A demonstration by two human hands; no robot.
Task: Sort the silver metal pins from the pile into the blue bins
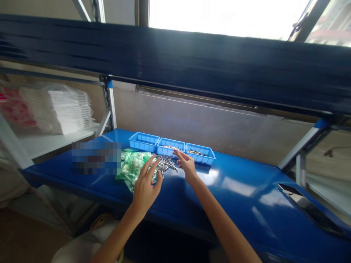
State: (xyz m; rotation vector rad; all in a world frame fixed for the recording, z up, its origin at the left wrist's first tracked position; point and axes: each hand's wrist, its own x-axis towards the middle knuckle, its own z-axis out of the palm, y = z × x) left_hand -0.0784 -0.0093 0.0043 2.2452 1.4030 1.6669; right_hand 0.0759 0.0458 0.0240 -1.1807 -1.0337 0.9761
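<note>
My left hand [146,182] hovers with its fingers apart over the edge of a loose pile of thin silvery metal pins [166,164], possibly screws or rivets. Green-tinted clear plastic bags [131,164] lie to the left of that pile, partly behind the same hand. My right hand [187,166] is closed in a pinch at the right of the pile, just in front of the middle blue bin [161,148]. Whatever its fingertips hold is too small to name. Similar metal pieces lie in the middle bin and in the right blue bin [208,159].
A left blue bin [144,146] completes the row at the back of the blue table [227,208]. A dark phone-like slab [309,208] lies at right. Overhead runs a dark blue beam [175,62]. Wrapped white stacks [68,109] stand on the left shelf.
</note>
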